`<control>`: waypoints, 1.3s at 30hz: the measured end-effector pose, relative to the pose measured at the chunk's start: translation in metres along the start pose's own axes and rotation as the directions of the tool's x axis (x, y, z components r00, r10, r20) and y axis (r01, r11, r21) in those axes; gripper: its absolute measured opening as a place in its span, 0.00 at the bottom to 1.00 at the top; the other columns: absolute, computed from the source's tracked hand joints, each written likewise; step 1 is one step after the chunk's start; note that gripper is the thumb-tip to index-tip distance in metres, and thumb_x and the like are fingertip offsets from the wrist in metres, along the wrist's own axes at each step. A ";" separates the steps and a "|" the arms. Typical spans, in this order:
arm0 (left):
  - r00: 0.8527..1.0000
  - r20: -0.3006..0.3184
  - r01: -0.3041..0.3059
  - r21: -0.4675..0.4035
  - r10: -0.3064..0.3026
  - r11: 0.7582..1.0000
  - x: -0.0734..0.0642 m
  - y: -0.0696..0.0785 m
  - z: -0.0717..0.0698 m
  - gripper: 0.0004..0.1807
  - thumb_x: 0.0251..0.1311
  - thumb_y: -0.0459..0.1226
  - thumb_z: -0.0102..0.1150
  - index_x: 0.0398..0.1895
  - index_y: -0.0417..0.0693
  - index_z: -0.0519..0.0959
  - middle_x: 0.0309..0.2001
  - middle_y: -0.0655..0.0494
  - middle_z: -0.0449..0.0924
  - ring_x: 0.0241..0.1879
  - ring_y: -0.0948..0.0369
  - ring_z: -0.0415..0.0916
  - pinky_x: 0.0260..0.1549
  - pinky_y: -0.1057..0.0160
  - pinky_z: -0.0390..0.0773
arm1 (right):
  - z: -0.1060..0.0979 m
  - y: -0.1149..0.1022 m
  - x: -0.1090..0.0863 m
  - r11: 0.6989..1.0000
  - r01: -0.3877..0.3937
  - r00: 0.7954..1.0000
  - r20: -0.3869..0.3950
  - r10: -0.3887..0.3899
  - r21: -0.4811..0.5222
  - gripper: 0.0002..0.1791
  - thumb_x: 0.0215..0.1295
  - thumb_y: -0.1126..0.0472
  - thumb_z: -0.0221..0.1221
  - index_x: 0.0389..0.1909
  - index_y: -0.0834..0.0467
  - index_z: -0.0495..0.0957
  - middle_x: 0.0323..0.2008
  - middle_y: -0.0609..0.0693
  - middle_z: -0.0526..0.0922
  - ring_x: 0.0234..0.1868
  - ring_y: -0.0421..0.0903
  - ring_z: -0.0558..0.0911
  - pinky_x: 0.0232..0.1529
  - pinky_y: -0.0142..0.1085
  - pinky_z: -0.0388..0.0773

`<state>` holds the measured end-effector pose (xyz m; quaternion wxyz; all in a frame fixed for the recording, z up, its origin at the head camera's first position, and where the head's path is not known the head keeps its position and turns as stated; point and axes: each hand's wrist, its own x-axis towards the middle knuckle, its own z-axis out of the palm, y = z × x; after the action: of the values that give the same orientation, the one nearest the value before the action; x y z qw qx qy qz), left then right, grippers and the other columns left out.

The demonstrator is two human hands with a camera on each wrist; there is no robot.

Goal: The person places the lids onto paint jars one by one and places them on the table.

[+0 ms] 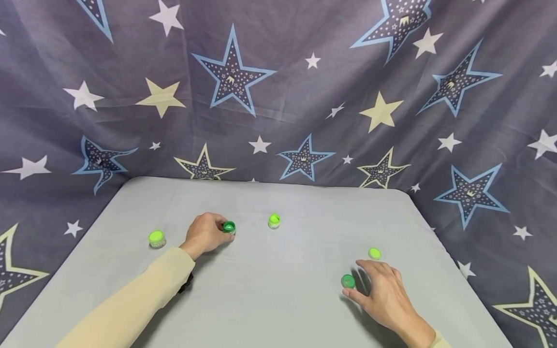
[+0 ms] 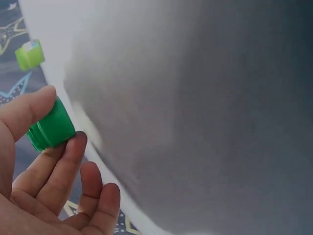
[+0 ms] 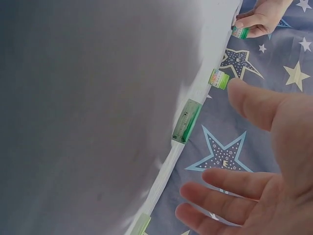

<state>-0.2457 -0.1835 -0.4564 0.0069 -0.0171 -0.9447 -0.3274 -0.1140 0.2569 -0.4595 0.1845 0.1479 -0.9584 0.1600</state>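
Between thumb and fingers my left hand pinches a small dark green jar, its open top facing up in the head view. My right hand is at the right of the table, thumb and fingers spread. Just left of its thumb lies a green lid, which the hand does not grip. Beyond the fingertips lies a lime lid. An open lime jar stands to the right of my left hand.
A jar with a lime lid on it stands left of my left forearm. A light grey cloth covers the table. A dark curtain with stars hangs behind the far edge.
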 end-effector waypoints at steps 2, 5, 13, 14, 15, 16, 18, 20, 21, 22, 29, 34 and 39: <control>1.000 0.001 -0.005 -0.007 0.005 1.000 -0.003 0.002 -0.001 0.21 0.50 0.42 0.81 0.47 0.45 0.88 0.36 0.56 0.86 0.40 0.55 0.81 0.45 0.51 0.78 | 0.000 0.000 0.001 1.000 -0.002 1.000 0.004 0.002 -0.003 0.39 0.47 0.43 0.79 0.56 0.62 0.81 0.53 0.58 0.84 0.57 0.60 0.80 0.58 0.57 0.68; 1.000 0.006 -0.021 -0.024 0.021 0.999 -0.008 0.007 -0.003 0.21 0.50 0.42 0.80 0.47 0.45 0.87 0.37 0.57 0.86 0.40 0.55 0.81 0.45 0.49 0.78 | -0.001 0.000 0.002 1.000 -0.006 1.000 0.017 0.006 -0.009 0.38 0.47 0.44 0.79 0.55 0.62 0.82 0.52 0.58 0.85 0.56 0.60 0.80 0.57 0.57 0.68; 0.999 0.021 -0.049 -0.040 0.050 0.998 -0.021 0.021 -0.004 0.19 0.50 0.42 0.80 0.45 0.47 0.88 0.37 0.59 0.87 0.40 0.56 0.81 0.45 0.49 0.79 | 0.000 -0.001 0.005 0.999 0.011 0.999 0.050 -0.009 -0.036 0.32 0.47 0.46 0.80 0.49 0.61 0.84 0.47 0.55 0.86 0.52 0.55 0.81 0.51 0.53 0.70; 0.998 0.018 -0.053 -0.038 0.054 0.998 -0.022 0.023 -0.004 0.19 0.50 0.42 0.80 0.45 0.47 0.88 0.37 0.59 0.87 0.40 0.56 0.81 0.44 0.50 0.79 | 0.000 -0.001 0.005 0.999 0.011 0.998 0.055 -0.009 -0.039 0.31 0.47 0.47 0.80 0.49 0.61 0.84 0.46 0.54 0.86 0.51 0.55 0.81 0.51 0.53 0.69; 0.998 0.018 -0.055 -0.037 0.056 0.998 -0.022 0.025 -0.004 0.19 0.50 0.42 0.80 0.45 0.48 0.88 0.37 0.59 0.87 0.40 0.56 0.81 0.44 0.50 0.79 | 0.001 -0.001 0.005 0.999 0.010 0.998 0.061 -0.008 -0.041 0.31 0.47 0.47 0.80 0.48 0.61 0.85 0.46 0.54 0.86 0.51 0.55 0.81 0.51 0.53 0.69; 0.998 0.016 -0.058 -0.034 0.059 0.998 -0.024 0.026 -0.004 0.19 0.50 0.42 0.81 0.45 0.48 0.88 0.37 0.60 0.87 0.40 0.57 0.81 0.43 0.51 0.79 | 0.001 -0.001 0.005 0.999 0.008 0.998 0.067 -0.005 -0.043 0.30 0.47 0.48 0.80 0.48 0.60 0.85 0.45 0.54 0.86 0.51 0.54 0.81 0.51 0.53 0.69; 0.998 0.014 -0.066 -0.029 0.066 0.997 -0.026 0.029 -0.003 0.18 0.49 0.42 0.81 0.44 0.49 0.88 0.37 0.60 0.87 0.40 0.57 0.81 0.41 0.52 0.79 | 0.001 -0.002 0.005 0.999 0.003 0.997 0.081 0.001 -0.047 0.29 0.47 0.48 0.80 0.47 0.60 0.85 0.44 0.53 0.86 0.50 0.53 0.81 0.51 0.53 0.69; 0.997 0.013 -0.074 -0.028 0.074 0.997 -0.029 0.033 -0.003 0.17 0.49 0.41 0.81 0.43 0.50 0.89 0.37 0.61 0.87 0.40 0.58 0.81 0.39 0.54 0.79 | 0.001 -0.002 0.006 0.999 0.001 0.996 0.090 0.004 -0.051 0.29 0.46 0.48 0.80 0.46 0.59 0.85 0.43 0.52 0.86 0.49 0.52 0.80 0.51 0.53 0.68; 0.997 0.013 -0.078 -0.030 0.078 0.997 -0.031 0.035 -0.003 0.17 0.49 0.41 0.81 0.43 0.51 0.89 0.37 0.61 0.87 0.39 0.59 0.80 0.39 0.54 0.78 | 0.002 -0.002 0.006 0.999 0.002 0.996 0.092 0.003 -0.054 0.28 0.46 0.49 0.81 0.46 0.59 0.85 0.43 0.51 0.86 0.48 0.51 0.80 0.50 0.53 0.68; 0.996 0.011 -0.086 -0.032 0.086 0.996 -0.032 0.037 -0.003 0.16 0.49 0.41 0.81 0.42 0.51 0.89 0.36 0.61 0.87 0.38 0.59 0.80 0.38 0.55 0.78 | 0.002 -0.003 0.006 0.998 0.003 0.996 0.093 0.002 -0.055 0.28 0.46 0.49 0.81 0.46 0.59 0.85 0.42 0.51 0.86 0.47 0.51 0.80 0.50 0.53 0.68; 0.992 0.021 -0.120 -0.065 0.122 0.991 -0.043 0.048 0.000 0.14 0.48 0.39 0.81 0.39 0.52 0.89 0.34 0.63 0.86 0.31 0.63 0.75 0.32 0.59 0.75 | 0.004 -0.004 0.006 0.998 0.018 0.995 0.096 -0.012 -0.061 0.25 0.46 0.50 0.81 0.43 0.57 0.85 0.38 0.47 0.85 0.42 0.46 0.78 0.47 0.51 0.67; 0.992 0.029 -0.120 -0.067 0.122 0.991 -0.048 0.051 0.003 0.13 0.48 0.38 0.81 0.38 0.53 0.89 0.34 0.63 0.85 0.29 0.63 0.74 0.30 0.60 0.74 | 0.004 -0.005 0.006 0.998 0.010 0.993 0.119 -0.002 -0.066 0.24 0.47 0.51 0.80 0.43 0.56 0.85 0.37 0.45 0.84 0.42 0.45 0.78 0.47 0.50 0.67; 0.992 0.029 -0.123 -0.067 0.125 0.990 -0.050 0.051 0.005 0.13 0.48 0.38 0.82 0.38 0.54 0.89 0.33 0.64 0.85 0.29 0.63 0.74 0.30 0.60 0.74 | 0.004 -0.006 0.006 0.997 0.002 0.989 0.146 0.009 -0.075 0.22 0.48 0.51 0.80 0.43 0.55 0.85 0.36 0.44 0.84 0.41 0.45 0.77 0.47 0.50 0.67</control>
<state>-0.1934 -0.1414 -0.4297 0.0112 -0.0814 -0.9306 -0.3566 -0.1181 0.2483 -0.4595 0.1189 0.1505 -0.9749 0.1133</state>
